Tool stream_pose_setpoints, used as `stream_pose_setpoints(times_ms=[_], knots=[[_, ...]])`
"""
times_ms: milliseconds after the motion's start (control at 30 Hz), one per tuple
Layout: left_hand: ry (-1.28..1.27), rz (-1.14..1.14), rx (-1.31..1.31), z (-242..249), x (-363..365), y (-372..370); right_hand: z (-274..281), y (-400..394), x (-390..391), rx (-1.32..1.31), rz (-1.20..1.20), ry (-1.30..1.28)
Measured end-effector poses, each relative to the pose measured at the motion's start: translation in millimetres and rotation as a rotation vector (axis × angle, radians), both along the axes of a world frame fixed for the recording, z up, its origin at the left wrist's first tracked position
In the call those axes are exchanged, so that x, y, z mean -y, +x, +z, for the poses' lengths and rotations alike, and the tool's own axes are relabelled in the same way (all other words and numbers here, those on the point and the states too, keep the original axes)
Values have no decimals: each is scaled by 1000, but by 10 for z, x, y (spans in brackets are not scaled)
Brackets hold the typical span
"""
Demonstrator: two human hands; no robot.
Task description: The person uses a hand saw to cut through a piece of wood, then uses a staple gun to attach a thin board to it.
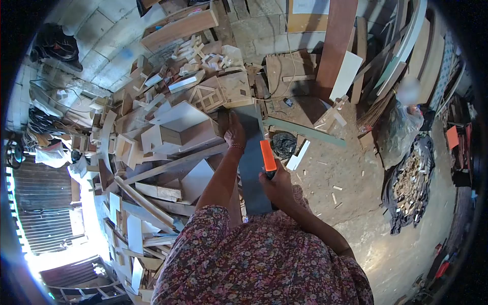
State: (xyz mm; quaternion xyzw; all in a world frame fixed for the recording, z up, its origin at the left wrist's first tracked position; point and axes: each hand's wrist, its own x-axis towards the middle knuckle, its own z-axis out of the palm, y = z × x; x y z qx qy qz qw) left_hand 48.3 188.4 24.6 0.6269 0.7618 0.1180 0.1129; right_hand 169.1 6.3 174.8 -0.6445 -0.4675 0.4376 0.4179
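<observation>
One view only, worn on your head. It looks steeply down and forward over your floral sleeves (264, 259), close on your two hands. Fisheye lens: dark round edges, bent lines. Far left shows the wood pile (152, 137); right, bare dirt floor (356, 203).
</observation>
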Motion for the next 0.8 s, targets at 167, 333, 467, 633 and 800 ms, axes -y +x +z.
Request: stream_pose_setpoints(times_ms=[167, 333, 467, 633, 800], knots=[[112, -219, -345, -476, -274, -105, -26, -76, -54, 54, -4, -61], [-472, -66, -71, 455, -128, 54, -225, 89, -145, -61, 142, -39], [-324, -86, 205, -131, -235, 60, -35, 128, -117, -221, 53, 28], [138, -203, -246, -84, 131, 35, -25, 191, -89, -427, 69, 10], [119, -306, -81, -122, 191, 37, -268, -129, 39, 53, 44, 266]])
